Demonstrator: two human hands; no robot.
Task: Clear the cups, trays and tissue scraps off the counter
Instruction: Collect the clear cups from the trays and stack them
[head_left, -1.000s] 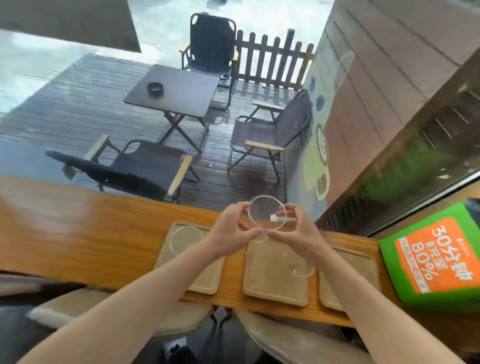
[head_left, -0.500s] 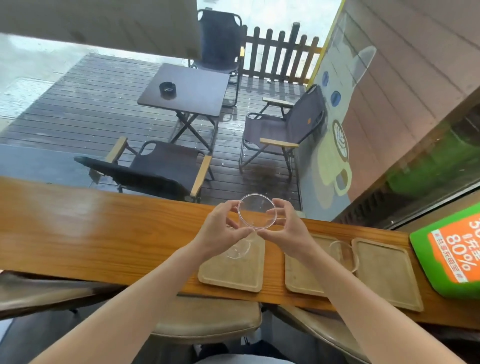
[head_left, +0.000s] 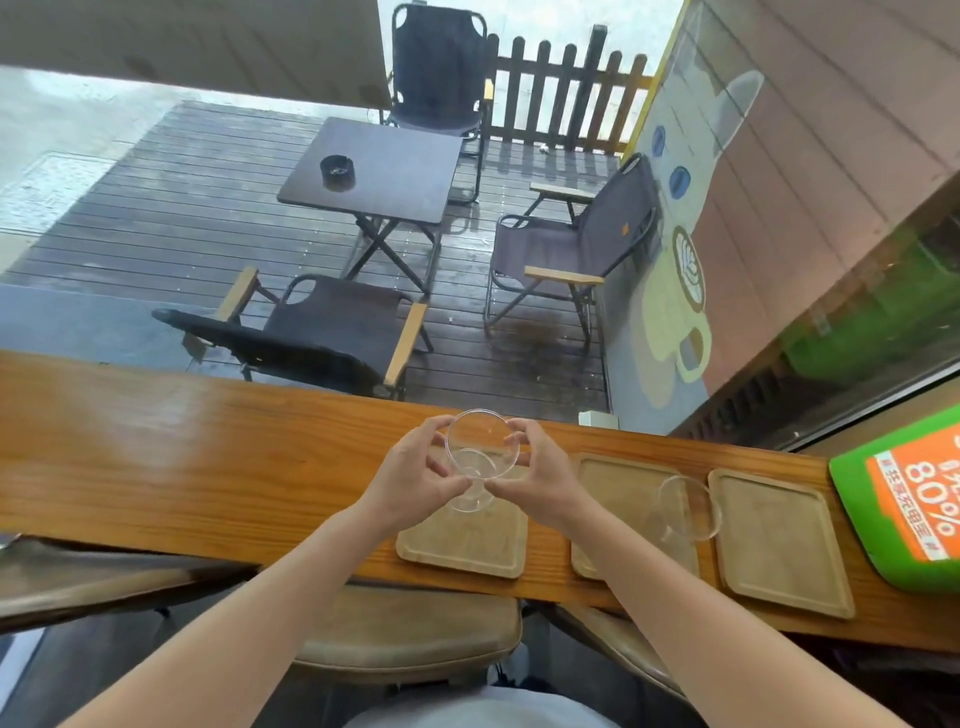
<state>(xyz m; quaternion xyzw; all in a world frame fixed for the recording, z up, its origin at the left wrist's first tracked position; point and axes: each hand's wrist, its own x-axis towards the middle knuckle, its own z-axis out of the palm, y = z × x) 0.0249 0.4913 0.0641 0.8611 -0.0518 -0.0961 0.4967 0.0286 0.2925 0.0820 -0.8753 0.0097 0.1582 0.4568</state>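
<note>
A clear glass cup (head_left: 480, 457) is held upright between my left hand (head_left: 415, 475) and my right hand (head_left: 540, 475), fingers of both wrapped on its sides. It sits just above the left wooden tray (head_left: 467, 545) on the wooden counter (head_left: 208, 457). A second clear cup (head_left: 688, 508) stands on the middle tray (head_left: 618, 488). A third wooden tray (head_left: 779, 540) lies to the right with nothing on it. A small white scrap (head_left: 595, 419) rests at the counter's far edge.
A green and orange sign (head_left: 914, 509) lies at the counter's right end. Padded stools (head_left: 405, 639) stand under the counter's near edge. Beyond the window are a wet deck with dark folding chairs and a small table (head_left: 374, 171).
The view has shifted left, so the trays now sit further right in the frame. Both hands have lowered the cup toward the left tray. The grip is unchanged.
</note>
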